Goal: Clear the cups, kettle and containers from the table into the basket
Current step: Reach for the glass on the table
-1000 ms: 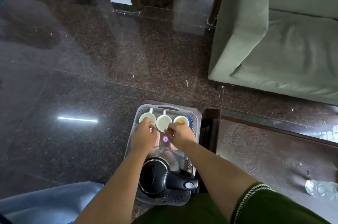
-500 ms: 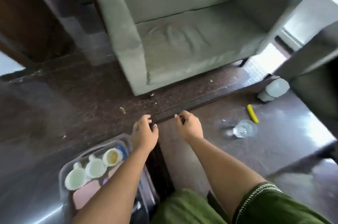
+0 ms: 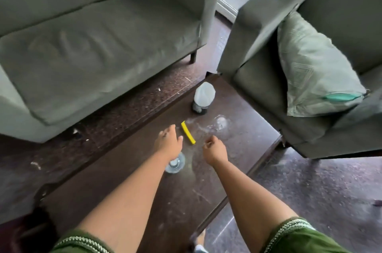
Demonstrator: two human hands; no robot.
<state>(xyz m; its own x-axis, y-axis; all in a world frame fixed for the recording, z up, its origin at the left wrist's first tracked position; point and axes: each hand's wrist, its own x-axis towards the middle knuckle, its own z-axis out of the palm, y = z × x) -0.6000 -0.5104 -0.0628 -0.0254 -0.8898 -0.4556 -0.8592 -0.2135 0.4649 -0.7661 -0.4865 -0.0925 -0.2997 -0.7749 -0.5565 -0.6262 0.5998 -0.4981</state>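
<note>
In the head view, a dark brown worktop (image 3: pixel 182 197) stands between a grey-green sofa (image 3: pixel 86 46) and a grey-green armchair (image 3: pixel 310 95) that carries a pale cushion (image 3: pixel 310 70). A yellow stick (image 3: pixel 188 133) lies on the worktop and serves as the landmark. The left hand (image 3: pixel 168 141) hovers just beside the yellow stick, its fingers stretched and holding nothing. The right hand (image 3: pixel 215 150) is near the stick on the other side, with fingers curled in and gripping nothing. A clear glass container (image 3: pixel 175 163) stands near the stick, partly hidden under the left wrist. A jar with a white lid (image 3: pixel 203 98) stands beyond the stick, towards the far end of the worktop.
</note>
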